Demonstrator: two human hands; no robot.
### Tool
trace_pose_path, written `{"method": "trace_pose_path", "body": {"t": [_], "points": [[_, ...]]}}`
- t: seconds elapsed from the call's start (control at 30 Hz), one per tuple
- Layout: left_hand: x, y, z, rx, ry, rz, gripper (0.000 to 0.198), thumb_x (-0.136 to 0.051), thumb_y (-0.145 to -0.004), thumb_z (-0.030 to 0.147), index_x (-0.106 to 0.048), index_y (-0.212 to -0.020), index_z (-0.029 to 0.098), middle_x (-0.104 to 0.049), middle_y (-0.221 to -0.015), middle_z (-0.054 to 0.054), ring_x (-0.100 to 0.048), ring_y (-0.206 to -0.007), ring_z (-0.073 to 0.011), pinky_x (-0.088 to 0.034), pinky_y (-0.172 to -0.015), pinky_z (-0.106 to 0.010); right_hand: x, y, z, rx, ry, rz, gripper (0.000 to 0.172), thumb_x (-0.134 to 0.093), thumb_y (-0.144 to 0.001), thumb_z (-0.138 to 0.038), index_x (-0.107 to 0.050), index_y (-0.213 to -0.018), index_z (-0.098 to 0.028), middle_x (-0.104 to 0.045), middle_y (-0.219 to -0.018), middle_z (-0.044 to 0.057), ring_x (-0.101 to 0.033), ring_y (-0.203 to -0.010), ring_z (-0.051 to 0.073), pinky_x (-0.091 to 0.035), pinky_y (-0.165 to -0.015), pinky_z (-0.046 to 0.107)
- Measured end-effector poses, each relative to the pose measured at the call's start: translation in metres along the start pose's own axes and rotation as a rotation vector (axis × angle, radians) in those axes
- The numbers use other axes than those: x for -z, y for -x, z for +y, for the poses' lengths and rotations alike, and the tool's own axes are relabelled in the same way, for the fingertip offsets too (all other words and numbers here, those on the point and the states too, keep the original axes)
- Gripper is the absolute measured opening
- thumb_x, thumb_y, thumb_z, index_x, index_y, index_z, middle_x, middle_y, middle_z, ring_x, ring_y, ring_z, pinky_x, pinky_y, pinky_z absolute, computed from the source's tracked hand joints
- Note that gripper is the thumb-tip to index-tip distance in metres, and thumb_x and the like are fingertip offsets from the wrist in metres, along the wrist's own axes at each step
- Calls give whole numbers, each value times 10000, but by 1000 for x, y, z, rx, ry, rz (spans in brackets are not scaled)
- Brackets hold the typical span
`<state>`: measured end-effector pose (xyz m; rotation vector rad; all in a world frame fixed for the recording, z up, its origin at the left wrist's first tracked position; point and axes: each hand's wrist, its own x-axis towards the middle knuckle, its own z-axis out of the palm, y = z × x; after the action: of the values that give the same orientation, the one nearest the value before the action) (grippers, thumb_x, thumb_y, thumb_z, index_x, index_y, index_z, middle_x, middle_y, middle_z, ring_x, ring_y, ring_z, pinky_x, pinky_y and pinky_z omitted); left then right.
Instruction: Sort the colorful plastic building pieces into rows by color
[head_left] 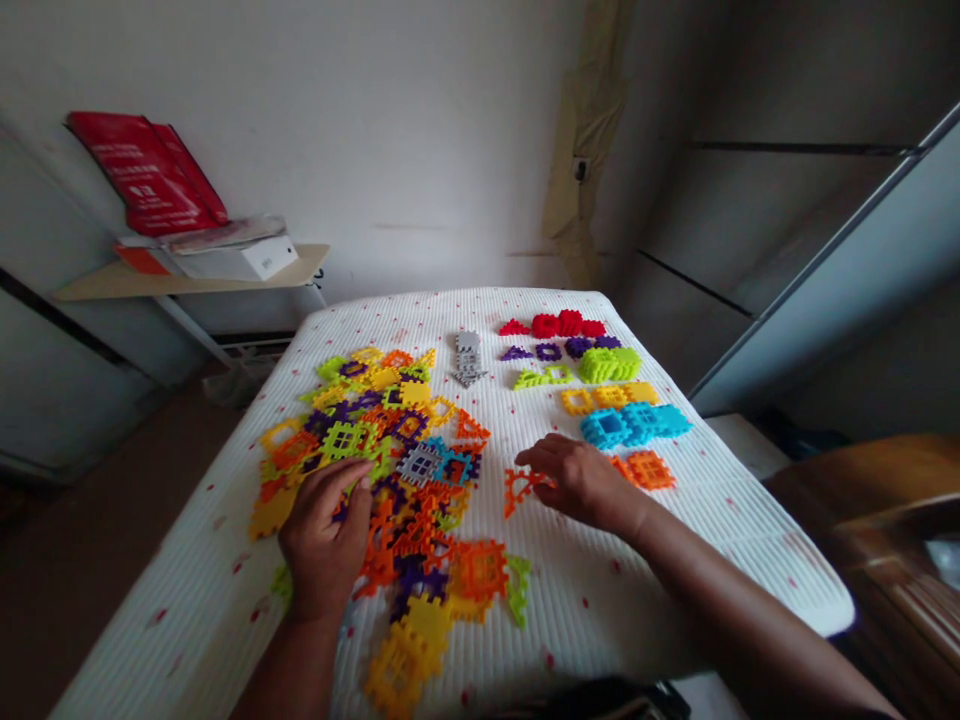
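Observation:
My left hand (326,525) is over the left side of a mixed pile of plastic interlocking pieces, its thumb and forefinger drawn close together. A green window-shaped piece (351,438) lies just beyond these fingers; whether they pinch anything is hidden. On the right, my right hand (581,480) reaches across the bed-like white surface, with bent fingers and thumb at an orange triangular piece (516,490), partly covering it. Behind that hand lie orange square pieces (651,470). In the pile, a grey window piece (420,463) sits beside a blue one (454,464).
Colour-sorted rows stand at the right: red (570,322), purple (547,351), green (609,364), yellow (611,396) and blue (641,425) pieces. Grey pieces (467,358) form a column at the back. A shelf (97,283) holds a white box (240,258) and a red bag (150,175).

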<state>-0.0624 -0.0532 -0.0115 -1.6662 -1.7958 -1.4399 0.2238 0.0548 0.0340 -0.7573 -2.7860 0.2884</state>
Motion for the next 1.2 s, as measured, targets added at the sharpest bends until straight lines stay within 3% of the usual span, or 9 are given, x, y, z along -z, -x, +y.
{"method": "trace_pose_path", "body": {"t": [0.1, 0.2, 0.37, 0.63, 1.2], "points": [[0, 0, 0, -2, -7, -4, 153, -561, -794, 159, -667, -905, 176, -664, -902, -55, -624, -857, -173, -498, -831, -323, 14, 20, 20, -96, -32, 161, 299, -554, -769, -110, -608, -1059, -158, -669, -929, 77, -603, -842, 180, -481, -735, 297], [0, 0, 0, 2, -15, -13, 152, -561, -797, 171, -668, -906, 175, -666, -903, -60, -625, -861, -176, -496, -840, -325, 22, 38, 33, -206, -7, 208, 280, -543, -770, -109, -617, -1033, -166, -678, -916, 77, -621, -823, 182, -492, -719, 297], [-1, -2, 1, -40, -26, -1, 136, -570, -795, 174, -668, -889, 167, -668, -890, -55, -628, -834, -164, -505, -819, -309, 18, 49, 33, -318, 7, 139, 290, -550, -748, -90, -633, -1014, -172, -687, -943, 75, -641, -853, 187, -499, -747, 293], [-2, 0, -3, -58, -42, 0, 137, -573, -792, 165, -669, -888, 145, -673, -880, -70, -629, -829, -163, -503, -817, -305, 0, 43, 32, -337, -10, 32, 350, -547, -716, -65, -646, -1035, -171, -692, -924, 60, -643, -825, 177, -499, -740, 287], [-2, 1, -4, -15, -36, -17, 160, -585, -778, 165, -663, -911, 208, -671, -909, -25, -631, -850, -170, -511, -836, -332, -4, 45, 35, -341, 50, 11, 375, -532, -715, -70, -644, -1056, -178, -688, -962, 69, -641, -868, 185, -498, -762, 291]]}}
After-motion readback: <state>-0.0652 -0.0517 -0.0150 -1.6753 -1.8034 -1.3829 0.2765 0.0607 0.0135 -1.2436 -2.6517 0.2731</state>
